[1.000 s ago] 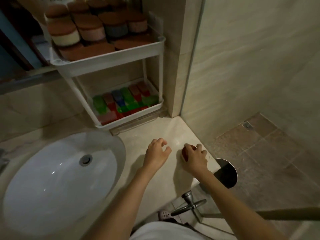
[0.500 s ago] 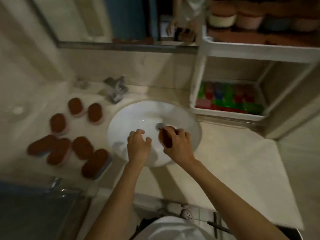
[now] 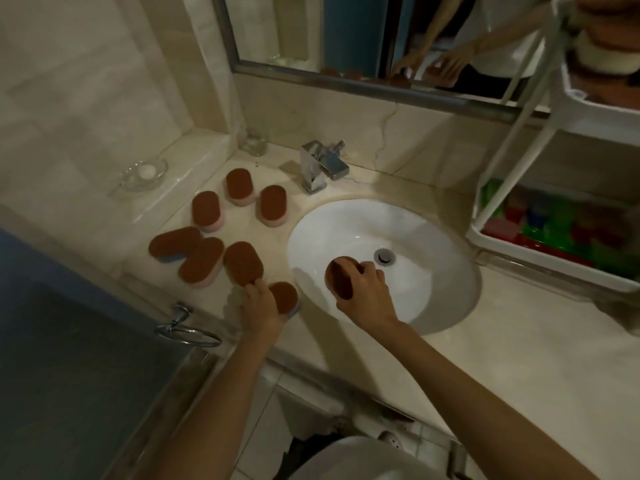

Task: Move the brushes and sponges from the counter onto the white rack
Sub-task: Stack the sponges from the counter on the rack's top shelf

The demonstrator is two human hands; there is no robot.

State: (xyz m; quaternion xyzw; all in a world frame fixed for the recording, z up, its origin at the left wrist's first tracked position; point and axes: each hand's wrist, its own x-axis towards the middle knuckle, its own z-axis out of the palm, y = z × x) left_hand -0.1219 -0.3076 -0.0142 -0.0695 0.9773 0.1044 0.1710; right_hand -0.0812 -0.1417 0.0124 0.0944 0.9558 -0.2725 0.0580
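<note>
Several oval brown-topped sponges (image 3: 206, 211) lie on the counter left of the sink. My left hand (image 3: 259, 304) rests on the nearest sponge (image 3: 284, 296), at the counter's front edge, fingers curled round it. My right hand (image 3: 365, 291) holds another brown sponge (image 3: 340, 279) over the white basin. The white rack (image 3: 540, 98) stands at the right. Its upper shelf carries stacked brown sponges (image 3: 602, 46) and its lower tray holds coloured sponges (image 3: 554, 223).
A chrome faucet (image 3: 320, 164) stands behind the white sink (image 3: 426, 233). A glass dish (image 3: 143, 173) sits on the left ledge. A mirror (image 3: 346, 32) hangs above. A towel ring (image 3: 188, 329) and a dark glass panel are at lower left.
My view swung left from the rack to the sink and the sponges. My right hand carried its sponge over the basin; my left hand reached down onto the nearest counter sponge.
</note>
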